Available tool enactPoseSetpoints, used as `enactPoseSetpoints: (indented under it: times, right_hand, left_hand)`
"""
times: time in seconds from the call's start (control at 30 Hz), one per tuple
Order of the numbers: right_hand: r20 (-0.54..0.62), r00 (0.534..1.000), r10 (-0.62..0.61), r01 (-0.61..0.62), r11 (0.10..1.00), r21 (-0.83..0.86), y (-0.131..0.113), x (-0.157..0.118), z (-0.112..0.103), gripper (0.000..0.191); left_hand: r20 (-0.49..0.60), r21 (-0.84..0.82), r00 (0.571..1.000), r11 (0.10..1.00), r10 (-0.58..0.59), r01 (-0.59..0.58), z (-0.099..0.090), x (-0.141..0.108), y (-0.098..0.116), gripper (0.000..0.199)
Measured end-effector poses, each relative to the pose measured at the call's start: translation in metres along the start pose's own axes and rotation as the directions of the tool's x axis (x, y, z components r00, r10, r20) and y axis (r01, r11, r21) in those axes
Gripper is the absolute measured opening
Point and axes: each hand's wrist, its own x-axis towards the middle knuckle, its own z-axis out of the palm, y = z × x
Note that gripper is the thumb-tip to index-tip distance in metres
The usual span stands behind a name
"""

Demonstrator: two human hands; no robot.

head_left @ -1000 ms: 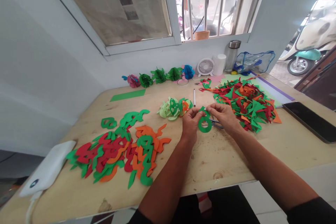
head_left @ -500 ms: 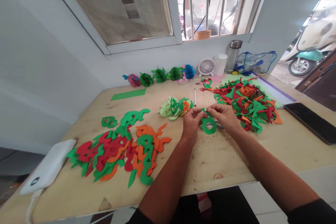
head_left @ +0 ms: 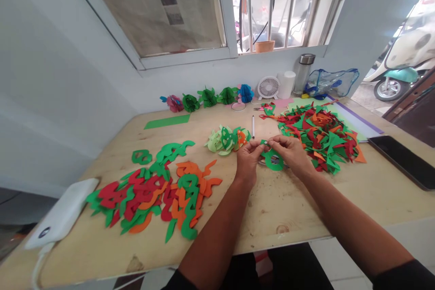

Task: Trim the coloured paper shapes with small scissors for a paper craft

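Observation:
Between both hands is a green paper cutout (head_left: pixel 273 161) with a ring-shaped lower part, held just over the table. My left hand (head_left: pixel 248 156) pinches its upper left edge between thumb and fingers. My right hand (head_left: pixel 291 152) pinches the upper right side, fingertips close to those of the left. Part of the cutout hides behind the fingers. Under it lies a roundish object that I cannot make out. Just beyond my left hand sit curled light-green paper pieces (head_left: pixel 215 140) with green and orange ones beside them. A white pen (head_left: pixel 253 127) lies behind the hands.
Piles of red, green and orange cutouts (head_left: pixel 146 195) cover the table's left; paper scraps (head_left: pixel 326 133) heap at right. A black phone (head_left: pixel 404 161) lies far right, a white device (head_left: pixel 63 213) far left. Paper ornaments (head_left: pixel 208 96), a small fan (head_left: pixel 268 87) and a bottle (head_left: pixel 303 74) line the wall.
The green cutout's ring has swung slightly to the right and up, while both hands keep their pinch at its top. The surroundings have shifted only slightly in view.

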Motion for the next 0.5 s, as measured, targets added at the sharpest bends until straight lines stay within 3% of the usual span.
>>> enactPoseSetpoints:
  times: [0.5]
  right_hand:
    - [-0.025, 0.999, -0.047, 0.047, 0.999, -0.015, 0.0028, 0.0003, -0.0002, 0.026]
  left_hand:
    - [0.039, -0.027, 0.999, 1.000, -0.009, 0.010, -0.0038, 0.0049, -0.0062, 0.027]
